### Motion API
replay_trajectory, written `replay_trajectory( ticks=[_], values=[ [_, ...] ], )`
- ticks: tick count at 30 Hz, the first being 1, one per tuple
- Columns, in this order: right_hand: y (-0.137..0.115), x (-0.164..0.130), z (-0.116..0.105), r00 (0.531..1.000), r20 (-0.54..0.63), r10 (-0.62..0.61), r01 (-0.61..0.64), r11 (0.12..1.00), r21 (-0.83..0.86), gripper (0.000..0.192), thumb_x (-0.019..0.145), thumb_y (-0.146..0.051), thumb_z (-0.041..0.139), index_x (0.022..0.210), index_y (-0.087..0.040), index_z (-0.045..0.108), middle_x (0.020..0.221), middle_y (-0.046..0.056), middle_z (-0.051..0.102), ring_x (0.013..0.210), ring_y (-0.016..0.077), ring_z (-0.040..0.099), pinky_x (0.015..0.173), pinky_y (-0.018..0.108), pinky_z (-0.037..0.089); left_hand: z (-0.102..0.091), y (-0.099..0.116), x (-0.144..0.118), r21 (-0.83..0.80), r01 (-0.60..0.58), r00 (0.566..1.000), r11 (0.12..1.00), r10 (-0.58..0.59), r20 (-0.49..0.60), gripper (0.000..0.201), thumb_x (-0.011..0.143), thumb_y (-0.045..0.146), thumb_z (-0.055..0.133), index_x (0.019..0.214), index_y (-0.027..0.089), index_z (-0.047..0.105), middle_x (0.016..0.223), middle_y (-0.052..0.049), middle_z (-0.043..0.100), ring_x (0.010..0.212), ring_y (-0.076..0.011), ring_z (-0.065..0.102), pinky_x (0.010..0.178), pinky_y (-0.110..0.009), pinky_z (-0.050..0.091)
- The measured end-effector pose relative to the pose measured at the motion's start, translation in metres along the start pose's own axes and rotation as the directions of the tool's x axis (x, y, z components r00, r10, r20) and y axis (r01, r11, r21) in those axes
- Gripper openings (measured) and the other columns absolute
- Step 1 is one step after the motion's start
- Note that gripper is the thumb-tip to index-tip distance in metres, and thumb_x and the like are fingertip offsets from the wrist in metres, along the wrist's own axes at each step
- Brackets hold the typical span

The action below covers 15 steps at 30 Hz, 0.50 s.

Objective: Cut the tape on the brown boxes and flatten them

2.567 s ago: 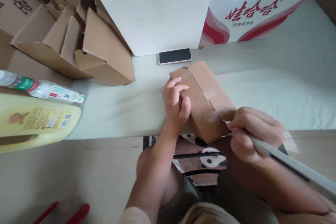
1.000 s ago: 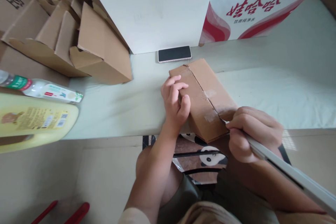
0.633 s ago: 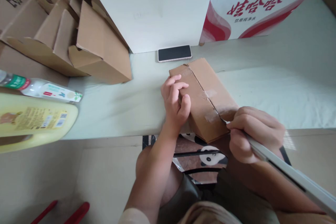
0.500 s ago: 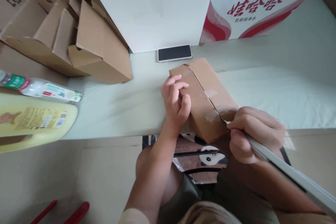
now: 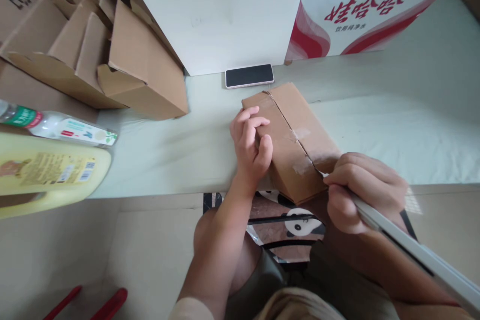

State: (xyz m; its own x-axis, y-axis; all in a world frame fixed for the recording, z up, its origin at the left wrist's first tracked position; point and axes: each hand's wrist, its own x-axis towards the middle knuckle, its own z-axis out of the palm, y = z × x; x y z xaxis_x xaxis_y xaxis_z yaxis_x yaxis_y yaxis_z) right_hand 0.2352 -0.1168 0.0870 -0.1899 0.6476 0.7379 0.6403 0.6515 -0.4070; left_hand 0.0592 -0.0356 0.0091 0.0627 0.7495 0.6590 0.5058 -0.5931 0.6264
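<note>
Cardboard box (image 5: 290,142) at near table (image 5: 168,155) edge, taped seam up. Left hand (image 5: 250,147) pressed flat against its left side. Right hand (image 5: 362,191) clenched around utility knife (image 5: 408,250), tip at seam's near end.

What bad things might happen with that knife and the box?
The knife in the right hand has its tip at the taped seam of the box, and the left hand presses on the same box, so a slip could perhaps reach those fingers. The box's near end hangs over the table edge above the lap; it may tip. A deep cut might scratch whatever is inside.
</note>
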Motion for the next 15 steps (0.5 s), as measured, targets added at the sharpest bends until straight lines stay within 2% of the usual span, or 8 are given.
replay_trajectory(
  ticks=[15],
  values=[
    [0.0000, 0.0008, 0.0003, 1.000, -0.005, 0.003, -0.003, 1.000, -0.017, 0.020, 0.086, -0.012, 0.052, 0.071, -0.023, 0.046, 0.057, -0.004, 0.042, 0.046, 0.0104, 0.039, 0.046, 0.027, 0.035, 0.0001, 0.0001, 0.0007, 0.023, -0.017, 1.000, 1.000, 0.017, -0.006, 0.032, 0.106, 0.042, 0.033, 0.113, 0.023, 0.057, 0.132, -0.015, 0.064, 0.130, -0.0276, 0.059, 0.111, -0.047, 0.047]
  ],
)
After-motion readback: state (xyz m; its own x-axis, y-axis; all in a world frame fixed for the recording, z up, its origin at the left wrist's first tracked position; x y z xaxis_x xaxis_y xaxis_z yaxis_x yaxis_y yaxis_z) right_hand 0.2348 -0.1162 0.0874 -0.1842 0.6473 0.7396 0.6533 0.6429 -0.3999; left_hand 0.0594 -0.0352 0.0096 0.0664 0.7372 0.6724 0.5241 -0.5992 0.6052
